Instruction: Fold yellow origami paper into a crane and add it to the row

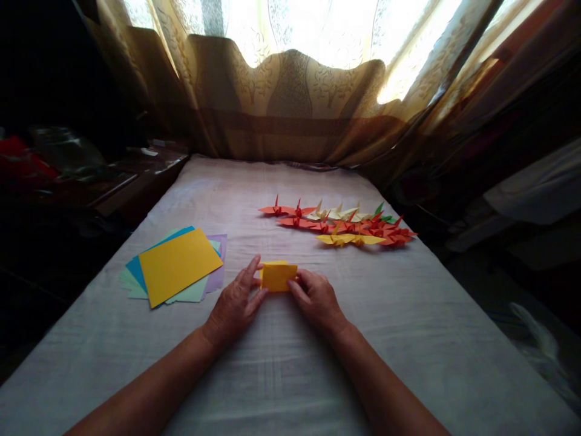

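Observation:
A small folded yellow paper (278, 277) is held upright between both hands, low over the cloth in the middle. My left hand (236, 299) grips its left edge, thumb at the near lower corner and fingers behind. On the other side, my right hand (318, 298) pinches the right edge between thumb and fingers. The fingertips behind the paper are partly hidden. Several folded paper cranes stand in rows beyond my right hand: orange-red cranes (297, 223), yellow cranes (338, 240), cream cranes (338, 213) and a green crane (380, 213).
A fanned stack of coloured sheets, topped by a yellow sheet (180, 266), lies left of my hands. A pale cloth (272, 387) covers the table. Curtains (290, 91) hang behind its far edge. Dark, cluttered furniture (149, 166) stands at the left.

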